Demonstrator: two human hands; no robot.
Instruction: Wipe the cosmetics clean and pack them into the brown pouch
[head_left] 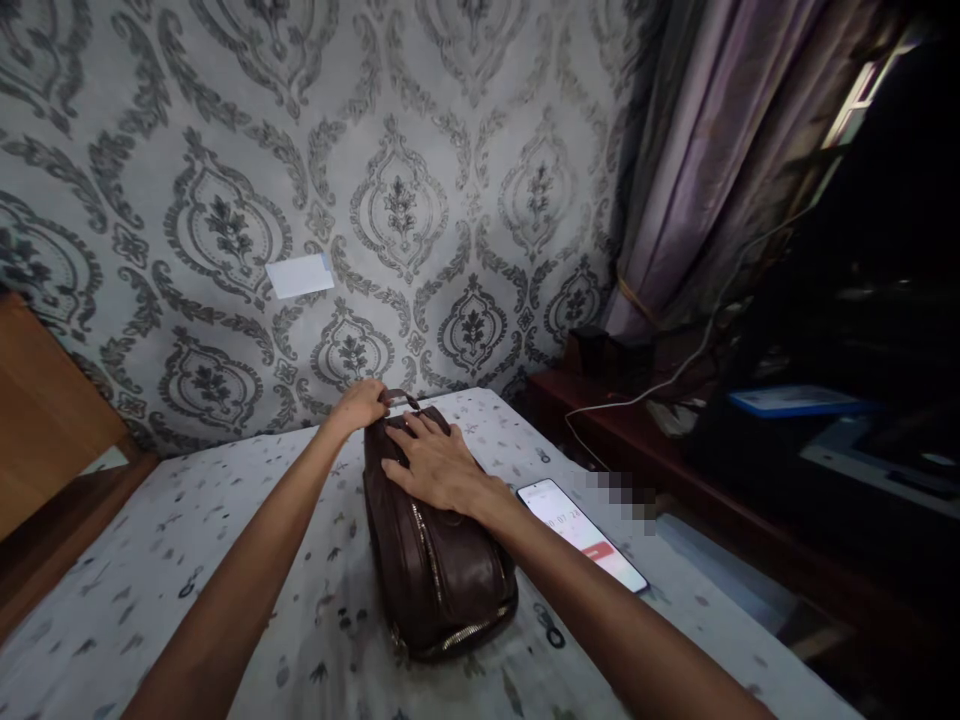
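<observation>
A dark brown leather bag (465, 570) with metal zippers lies on a white patterned bedsheet (315, 610). At its far end, my left hand (360, 405) is closed around the top edge beside the carry handle (403, 396); its fingertips are partly hidden. My right hand (435, 465) rests spread on the upper face of the bag, fingers apart. To the right of the bag a phone (581, 535) lies face up, its lit screen showing a timer and a red button.
Behind the bed stands a patterned wall (472, 200) with a white switch plate (300, 276). Wooden furniture (60, 410) is at the left. At the right are a purple curtain (690, 170), a dark red ledge (637, 430), a white cable (675, 378) and a blue-edged device (799, 401).
</observation>
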